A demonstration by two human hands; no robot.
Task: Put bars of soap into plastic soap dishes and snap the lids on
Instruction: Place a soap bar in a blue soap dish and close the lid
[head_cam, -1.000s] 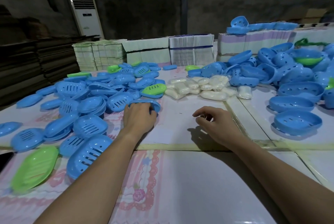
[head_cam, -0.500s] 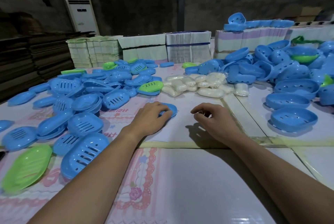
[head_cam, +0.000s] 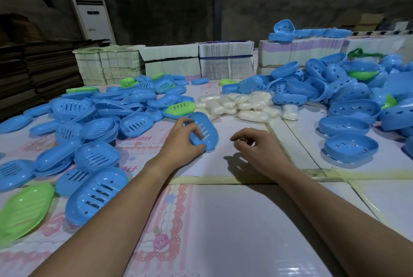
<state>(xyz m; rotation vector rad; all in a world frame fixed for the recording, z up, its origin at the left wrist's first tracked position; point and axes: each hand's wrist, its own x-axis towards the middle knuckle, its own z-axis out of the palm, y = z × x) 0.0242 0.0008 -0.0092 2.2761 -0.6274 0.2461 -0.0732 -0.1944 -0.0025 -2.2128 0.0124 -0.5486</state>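
One head view. Left hand (head_cam: pixel 181 140): fingers clamped on a blue slotted lid (head_cam: pixel 204 131), now pulled clear of the lid pile (head_cam: pixel 93 120) onto bare worktop (head_cam: pixel 234 221). Right hand (head_cam: pixel 257 149): fingers curled, apart, empty. Soap bars (head_cam: pixel 241 107) just beyond; a dish (head_cam: pixel 350 146) waits unfilled at right.

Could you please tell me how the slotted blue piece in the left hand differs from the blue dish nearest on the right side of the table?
The slotted blue piece, gripped by the left hand, is shallow, tilted and has long slots. The blue dish rests untouched on the table, looks deeper and has small holes. Both are oval, light blue plastic, and hold no soap.
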